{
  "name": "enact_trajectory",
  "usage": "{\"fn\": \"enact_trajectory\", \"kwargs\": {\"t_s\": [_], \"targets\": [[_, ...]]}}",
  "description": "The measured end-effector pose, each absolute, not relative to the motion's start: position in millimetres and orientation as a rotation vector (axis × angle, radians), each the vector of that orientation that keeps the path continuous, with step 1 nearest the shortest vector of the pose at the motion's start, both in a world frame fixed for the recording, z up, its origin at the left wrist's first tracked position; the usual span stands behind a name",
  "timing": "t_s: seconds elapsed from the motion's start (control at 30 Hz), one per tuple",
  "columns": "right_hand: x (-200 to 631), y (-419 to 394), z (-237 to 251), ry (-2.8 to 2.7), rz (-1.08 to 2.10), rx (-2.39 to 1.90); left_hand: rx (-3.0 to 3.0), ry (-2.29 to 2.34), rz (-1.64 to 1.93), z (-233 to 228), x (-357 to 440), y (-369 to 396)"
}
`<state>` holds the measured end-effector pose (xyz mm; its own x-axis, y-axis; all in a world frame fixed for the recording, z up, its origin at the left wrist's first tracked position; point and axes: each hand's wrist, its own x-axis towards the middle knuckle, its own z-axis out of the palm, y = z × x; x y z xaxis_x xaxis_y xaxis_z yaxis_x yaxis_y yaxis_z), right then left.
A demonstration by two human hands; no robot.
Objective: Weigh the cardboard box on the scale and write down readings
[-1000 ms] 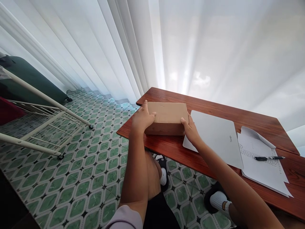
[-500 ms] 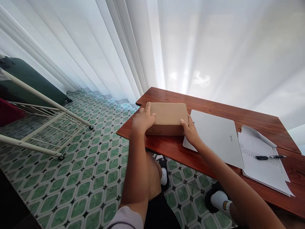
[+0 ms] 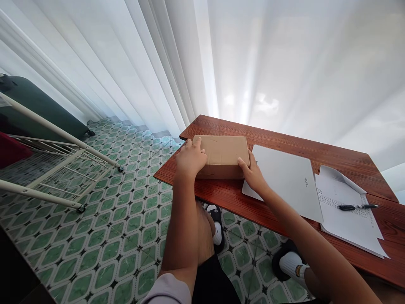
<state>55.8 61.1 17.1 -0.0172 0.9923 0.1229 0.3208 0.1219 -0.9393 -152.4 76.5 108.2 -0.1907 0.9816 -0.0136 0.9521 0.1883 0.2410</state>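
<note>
- Brown cardboard, that is what we have between our palms: a closed box [image 3: 223,155] lying flat near the left end of the wooden table [image 3: 284,145], at about 12 o'clock from where we sit.
- Our left hand [image 3: 190,158] wraps the box's left end, fingers laid over the top edge and thumb on the near side, pressed against the cardboard.
- Our right hand [image 3: 253,173] clamps the box's right near corner, thumb on top and fingers curled around the side.
- Both hands grip the box; it sits on the tabletop, as far as we can tell, with no gap showing beneath it.
- At 3 o'clock from the box, just beside it, lies a closed white laptop [image 3: 284,179]; our right hand rests over its near left corner.
- Further toward 3 o'clock, sheets of paper [image 3: 348,215] stick out from under the laptop's right edge, with a black pen [image 3: 357,207] lying on them.
- Off at 9 o'clock, well apart from the table, a white metal rack [image 3: 60,164] stands on the green patterned floor tiles [image 3: 110,236].
- White curtains [image 3: 221,63] hang behind the table from 10 to 2 o'clock.
</note>
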Motion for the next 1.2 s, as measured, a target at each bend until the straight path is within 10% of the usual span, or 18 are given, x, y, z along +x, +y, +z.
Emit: {"fn": "enact_trajectory", "kwargs": {"t_s": [0.4,1.2], "targets": [[113,46,34,-1.553,0.51,-1.275,2.45,1.938,1.301,122,-88,38],[225,-51,40,-2.434,0.241,-1.353,3.015,1.06,0.662,58,33,-20]]}}
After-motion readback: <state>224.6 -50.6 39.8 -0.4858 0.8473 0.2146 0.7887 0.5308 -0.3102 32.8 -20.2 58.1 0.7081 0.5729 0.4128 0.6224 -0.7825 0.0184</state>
